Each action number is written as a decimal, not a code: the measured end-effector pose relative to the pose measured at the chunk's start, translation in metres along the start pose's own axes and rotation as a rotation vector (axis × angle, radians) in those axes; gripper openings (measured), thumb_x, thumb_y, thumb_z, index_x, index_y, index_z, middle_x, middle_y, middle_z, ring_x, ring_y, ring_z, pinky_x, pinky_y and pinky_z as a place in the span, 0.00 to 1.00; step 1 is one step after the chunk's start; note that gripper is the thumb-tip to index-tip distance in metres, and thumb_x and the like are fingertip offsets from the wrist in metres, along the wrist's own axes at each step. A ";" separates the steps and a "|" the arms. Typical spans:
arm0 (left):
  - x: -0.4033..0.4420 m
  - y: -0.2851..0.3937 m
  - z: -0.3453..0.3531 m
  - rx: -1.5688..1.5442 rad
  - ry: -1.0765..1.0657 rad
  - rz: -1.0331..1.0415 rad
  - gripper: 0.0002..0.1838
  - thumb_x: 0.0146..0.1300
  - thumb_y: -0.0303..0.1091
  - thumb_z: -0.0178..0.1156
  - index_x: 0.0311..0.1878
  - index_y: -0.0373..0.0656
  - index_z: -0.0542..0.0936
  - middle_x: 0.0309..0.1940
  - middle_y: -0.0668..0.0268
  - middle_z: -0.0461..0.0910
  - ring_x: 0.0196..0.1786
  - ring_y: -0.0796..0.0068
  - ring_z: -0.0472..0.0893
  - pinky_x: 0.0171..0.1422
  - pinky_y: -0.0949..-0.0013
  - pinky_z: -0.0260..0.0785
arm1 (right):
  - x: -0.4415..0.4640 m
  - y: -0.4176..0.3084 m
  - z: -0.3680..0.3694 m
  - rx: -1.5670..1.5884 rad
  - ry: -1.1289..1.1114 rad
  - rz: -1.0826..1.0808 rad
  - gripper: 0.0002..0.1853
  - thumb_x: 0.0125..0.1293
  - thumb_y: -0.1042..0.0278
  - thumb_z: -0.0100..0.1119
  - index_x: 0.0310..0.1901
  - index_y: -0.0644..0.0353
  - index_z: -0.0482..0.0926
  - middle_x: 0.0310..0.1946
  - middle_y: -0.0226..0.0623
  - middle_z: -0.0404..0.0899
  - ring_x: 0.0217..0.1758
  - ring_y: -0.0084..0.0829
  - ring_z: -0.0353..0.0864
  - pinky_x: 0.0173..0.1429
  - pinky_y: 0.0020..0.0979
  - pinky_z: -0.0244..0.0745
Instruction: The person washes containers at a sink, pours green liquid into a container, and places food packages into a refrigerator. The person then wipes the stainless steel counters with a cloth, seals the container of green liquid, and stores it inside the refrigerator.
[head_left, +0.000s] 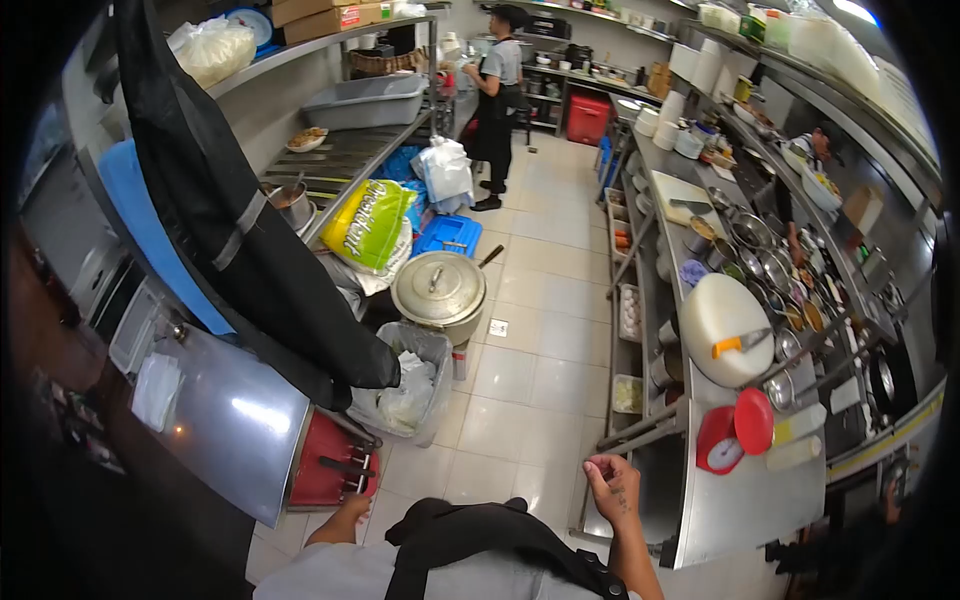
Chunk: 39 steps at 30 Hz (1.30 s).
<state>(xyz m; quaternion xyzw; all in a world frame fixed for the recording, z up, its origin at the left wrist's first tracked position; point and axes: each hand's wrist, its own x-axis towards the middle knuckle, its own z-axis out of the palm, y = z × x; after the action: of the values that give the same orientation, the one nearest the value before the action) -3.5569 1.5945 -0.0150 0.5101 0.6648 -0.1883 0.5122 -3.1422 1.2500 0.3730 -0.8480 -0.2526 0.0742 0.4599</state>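
My right hand [613, 488] is raised beside the steel counter's near left corner. Its fingers are curled in with the thumb against them, and nothing shows in it. Down at the lower left is my left hand [350, 512], close to the lower edge of a red container [325, 462] with a metal handle. Its fingers are mostly hidden; I cannot tell whether it touches the container. On the counter to my right stand a red kitchen scale [720, 441] and an orange-handled knife [738, 344] on a round white cutting board [722, 315].
A large lidded pot [437, 290] and a grey bin [425, 405] with plastic bags line the left of the tiled aisle [515, 375]. A black apron [260, 220] hangs at the left. One co-worker [493, 100] stands farther up the aisle; another person [812, 150] is behind the right-hand shelves.
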 end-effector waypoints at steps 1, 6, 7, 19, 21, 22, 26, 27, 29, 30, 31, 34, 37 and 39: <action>-0.003 0.014 0.007 -0.105 -0.015 0.088 0.11 0.59 0.37 0.57 0.42 0.44 0.78 0.26 0.64 0.79 0.22 0.67 0.80 0.20 0.61 0.69 | 0.016 0.009 -0.005 0.002 -0.035 -0.008 0.10 0.58 0.68 0.65 0.34 0.67 0.80 0.24 0.35 0.81 0.25 0.20 0.77 0.34 0.23 0.73; -0.067 0.121 0.046 -0.127 0.006 0.314 0.10 0.57 0.38 0.60 0.41 0.46 0.79 0.28 0.68 0.80 0.24 0.76 0.78 0.20 0.71 0.67 | 0.110 0.001 -0.021 0.315 -0.163 -0.112 0.12 0.55 0.69 0.68 0.40 0.62 0.80 0.25 0.29 0.78 0.28 0.19 0.75 0.35 0.23 0.71; -0.060 0.128 0.052 -0.130 -0.017 0.336 0.11 0.57 0.38 0.60 0.41 0.46 0.79 0.29 0.68 0.80 0.24 0.76 0.78 0.21 0.71 0.67 | 0.130 -0.013 -0.029 0.513 -0.244 -0.148 0.14 0.54 0.72 0.68 0.42 0.62 0.76 0.28 0.30 0.78 0.31 0.20 0.76 0.39 0.24 0.71; 0.004 0.145 0.052 -0.453 -0.040 -0.146 0.15 0.60 0.40 0.57 0.49 0.46 0.74 0.37 0.62 0.79 0.33 0.61 0.80 0.39 0.48 0.71 | 0.274 -0.282 -0.062 1.184 -0.968 -1.194 0.07 0.63 0.71 0.58 0.41 0.63 0.79 0.26 0.45 0.78 0.19 0.29 0.72 0.19 0.25 0.62; 0.025 0.160 0.058 -0.464 -0.034 -0.164 0.15 0.60 0.39 0.58 0.49 0.46 0.74 0.37 0.62 0.79 0.33 0.61 0.80 0.38 0.49 0.71 | 0.282 -0.299 -0.044 1.188 -0.810 -1.156 0.05 0.63 0.70 0.59 0.37 0.62 0.80 0.22 0.42 0.76 0.15 0.27 0.68 0.15 0.24 0.58; 0.039 0.170 0.057 -0.418 -0.039 -0.170 0.15 0.60 0.39 0.56 0.49 0.47 0.74 0.36 0.64 0.79 0.31 0.64 0.80 0.37 0.52 0.72 | 0.294 -0.303 -0.037 1.167 -0.837 -1.186 0.05 0.64 0.71 0.58 0.35 0.62 0.79 0.21 0.42 0.76 0.15 0.27 0.69 0.15 0.24 0.59; 0.034 0.246 0.037 -0.424 -0.018 0.023 0.13 0.60 0.38 0.53 0.48 0.47 0.75 0.36 0.66 0.79 0.31 0.69 0.80 0.34 0.57 0.73 | 0.362 -0.317 -0.014 1.067 -1.113 -1.398 0.06 0.66 0.71 0.56 0.33 0.61 0.79 0.23 0.45 0.78 0.18 0.31 0.75 0.17 0.25 0.65; 0.037 0.259 0.034 -0.445 -0.015 0.043 0.13 0.60 0.38 0.52 0.47 0.48 0.75 0.35 0.67 0.79 0.31 0.70 0.80 0.33 0.58 0.73 | 0.372 -0.324 -0.007 1.085 -1.099 -1.449 0.04 0.64 0.69 0.59 0.35 0.58 0.80 0.23 0.43 0.78 0.17 0.29 0.72 0.16 0.24 0.62; 0.044 0.279 0.030 -0.476 0.000 0.064 0.12 0.60 0.37 0.51 0.46 0.48 0.74 0.34 0.67 0.79 0.30 0.71 0.80 0.32 0.59 0.73 | 0.387 -0.325 0.006 1.089 -1.037 -1.445 0.04 0.64 0.69 0.58 0.35 0.59 0.80 0.23 0.44 0.77 0.16 0.28 0.71 0.16 0.24 0.62; 0.047 0.287 0.032 -0.491 0.009 0.060 0.12 0.60 0.37 0.51 0.46 0.48 0.74 0.33 0.67 0.79 0.30 0.71 0.80 0.31 0.59 0.73 | 0.392 -0.318 0.012 1.074 -0.996 -1.386 0.06 0.66 0.72 0.55 0.33 0.63 0.78 0.22 0.45 0.77 0.17 0.29 0.73 0.17 0.24 0.65; 0.048 0.295 0.035 -0.507 0.015 0.057 0.11 0.59 0.36 0.51 0.45 0.48 0.74 0.32 0.68 0.79 0.30 0.71 0.80 0.31 0.59 0.73 | 0.401 -0.314 0.017 1.060 -0.941 -1.342 0.07 0.66 0.72 0.55 0.32 0.65 0.78 0.22 0.44 0.77 0.16 0.30 0.73 0.17 0.25 0.65; 0.063 0.296 0.048 -0.558 -0.010 -0.011 0.10 0.59 0.37 0.52 0.44 0.49 0.74 0.29 0.67 0.78 0.28 0.70 0.79 0.32 0.57 0.73 | 0.428 -0.294 0.025 0.980 -0.760 -1.130 0.10 0.65 0.68 0.59 0.29 0.65 0.78 0.20 0.40 0.77 0.16 0.29 0.73 0.17 0.25 0.66; 0.063 0.303 0.065 -0.520 -0.069 -0.144 0.10 0.60 0.37 0.54 0.44 0.49 0.74 0.27 0.66 0.78 0.27 0.67 0.79 0.32 0.54 0.71 | 0.461 -0.276 0.010 0.961 -0.704 -1.020 0.14 0.61 0.59 0.66 0.29 0.63 0.79 0.18 0.35 0.77 0.16 0.28 0.75 0.17 0.25 0.66; 0.075 0.299 0.061 -0.561 -0.342 -0.140 0.11 0.61 0.37 0.53 0.46 0.48 0.74 0.29 0.64 0.79 0.28 0.66 0.80 0.32 0.54 0.71 | 0.491 -0.271 -0.004 0.887 -0.725 -1.158 0.15 0.61 0.57 0.66 0.31 0.63 0.78 0.18 0.35 0.77 0.16 0.27 0.75 0.17 0.25 0.66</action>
<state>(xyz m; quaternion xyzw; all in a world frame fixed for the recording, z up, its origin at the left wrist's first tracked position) -3.2631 1.7061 -0.0231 0.2633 0.6285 -0.1156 0.7227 -2.8152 1.6129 0.6495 -0.2453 -0.7313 0.1879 0.6081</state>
